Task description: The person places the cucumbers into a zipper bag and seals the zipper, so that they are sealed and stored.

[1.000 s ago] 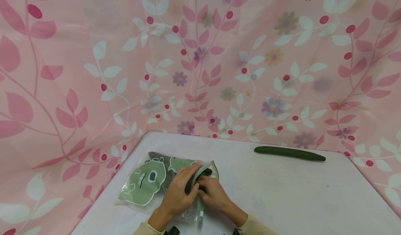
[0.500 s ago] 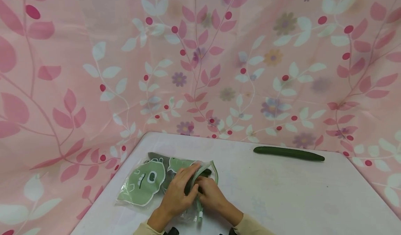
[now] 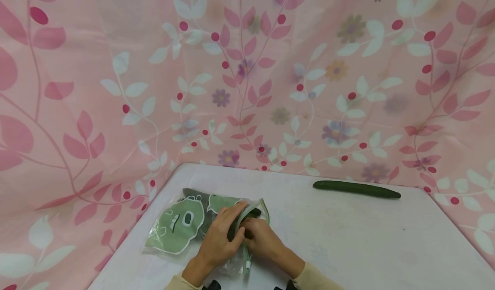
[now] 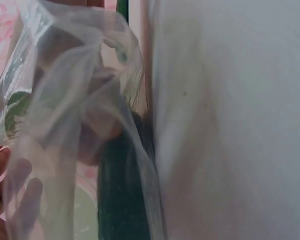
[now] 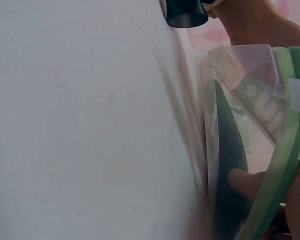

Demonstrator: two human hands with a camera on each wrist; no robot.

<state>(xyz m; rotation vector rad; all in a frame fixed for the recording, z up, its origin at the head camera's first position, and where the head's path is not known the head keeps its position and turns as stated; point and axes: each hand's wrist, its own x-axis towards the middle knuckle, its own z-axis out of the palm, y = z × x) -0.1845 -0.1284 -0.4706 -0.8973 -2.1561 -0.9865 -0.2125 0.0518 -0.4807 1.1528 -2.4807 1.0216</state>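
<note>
In the head view my left hand (image 3: 220, 240) grips a clear zip bag by its mouth, near the green zip strip (image 3: 267, 212). My right hand (image 3: 267, 240) reaches into that mouth, its fingers partly hidden. A dark green cucumber (image 5: 227, 135) lies inside the clear plastic; in the right wrist view a digit of my right hand (image 5: 250, 184) presses on it. The left wrist view shows the cucumber (image 4: 121, 187) through hazy film. Further left lies clear packaging with a green cartoon print (image 3: 175, 225); whether it is a separate bag I cannot tell.
Another cucumber (image 3: 355, 189) lies near the back right edge of the white table (image 3: 348, 238). A dark, tapered end (image 3: 190, 192) shows behind the printed packaging. A pink floral curtain (image 3: 270, 88) hangs behind the table.
My right hand and forearm shift slightly at the bag's mouth. The left hand, bag and loose cucumber look the same.
</note>
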